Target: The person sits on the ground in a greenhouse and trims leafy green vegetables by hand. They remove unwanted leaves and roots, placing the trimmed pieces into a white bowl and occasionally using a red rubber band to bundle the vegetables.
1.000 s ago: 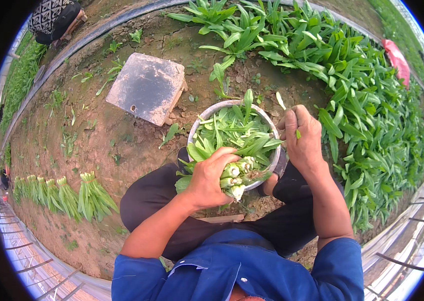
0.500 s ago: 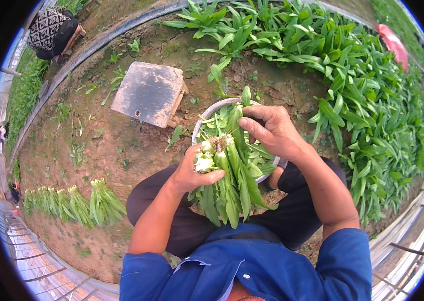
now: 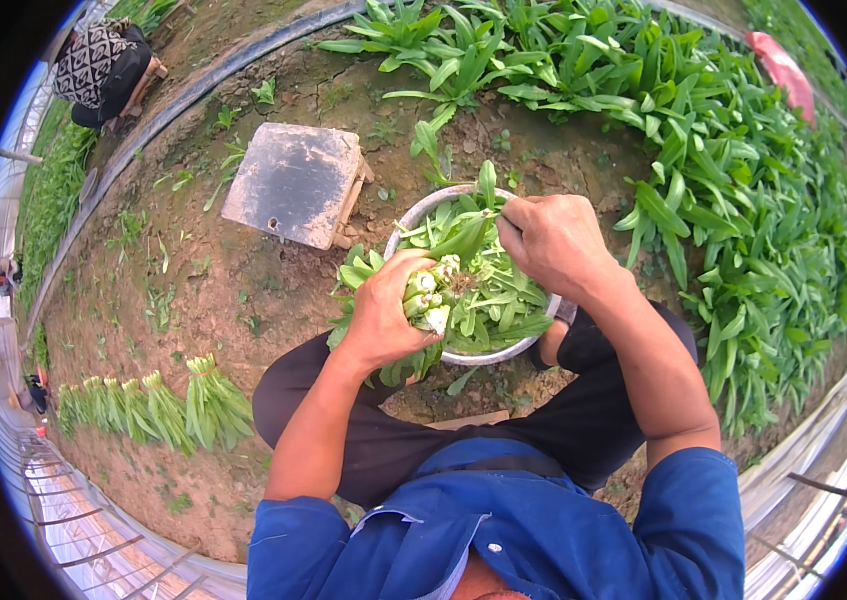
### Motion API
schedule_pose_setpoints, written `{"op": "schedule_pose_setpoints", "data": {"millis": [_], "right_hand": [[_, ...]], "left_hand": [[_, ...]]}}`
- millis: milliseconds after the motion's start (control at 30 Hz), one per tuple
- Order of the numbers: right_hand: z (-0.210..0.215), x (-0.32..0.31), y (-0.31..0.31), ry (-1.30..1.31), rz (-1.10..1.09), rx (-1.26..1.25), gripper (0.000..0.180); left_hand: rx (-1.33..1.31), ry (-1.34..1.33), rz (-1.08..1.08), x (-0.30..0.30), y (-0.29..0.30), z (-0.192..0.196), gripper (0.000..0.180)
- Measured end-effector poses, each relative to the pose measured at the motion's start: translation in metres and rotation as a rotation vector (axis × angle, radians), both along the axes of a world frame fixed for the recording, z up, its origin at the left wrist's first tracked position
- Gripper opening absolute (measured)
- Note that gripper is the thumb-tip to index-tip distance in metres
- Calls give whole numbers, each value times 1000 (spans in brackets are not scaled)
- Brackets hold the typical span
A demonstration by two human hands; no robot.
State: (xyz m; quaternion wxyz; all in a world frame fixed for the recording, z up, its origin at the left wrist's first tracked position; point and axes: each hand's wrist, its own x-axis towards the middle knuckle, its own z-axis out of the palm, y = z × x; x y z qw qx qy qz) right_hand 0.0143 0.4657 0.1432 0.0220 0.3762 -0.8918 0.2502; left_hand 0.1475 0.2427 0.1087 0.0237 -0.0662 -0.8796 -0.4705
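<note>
Wrapped round a bunch of leafy greens (image 3: 424, 294), my left hand (image 3: 383, 312) holds it with the pale cut stem ends facing right. The leaves of that bunch poke out left of and below the hand. My right hand (image 3: 560, 246) is closed, its thumb and fingers pinching the end of a leafy green (image 3: 467, 236) that slants between the two hands. Its fingertips are partly hidden. Below both hands stands a round pale tub (image 3: 417, 210) filled with loose leaves (image 3: 503, 302).
A low wooden stool (image 3: 295, 182) stands ahead to the left. Several tied bunches of greens (image 3: 211, 405) line the soil at left. Leafy plants (image 3: 713, 200) grow thickly at right. A red sack (image 3: 781, 75) lies far right; another person (image 3: 105, 70) crouches far left.
My left hand has turned the bunch, so its leaves no longer hang toward my lap and more of the tub shows. My right hand's fingers have curled in tighter.
</note>
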Motion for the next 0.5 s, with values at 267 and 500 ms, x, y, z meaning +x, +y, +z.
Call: {"op": "schedule_pose_setpoints", "data": {"millis": [267, 500], "right_hand": [[1, -4, 6, -277, -48, 76, 59], [-1, 12, -14, -843, -40, -596, 34]], "left_hand": [[64, 8, -36, -2, -7, 0, 62], [532, -233, -126, 1, -12, 17, 66]]}}
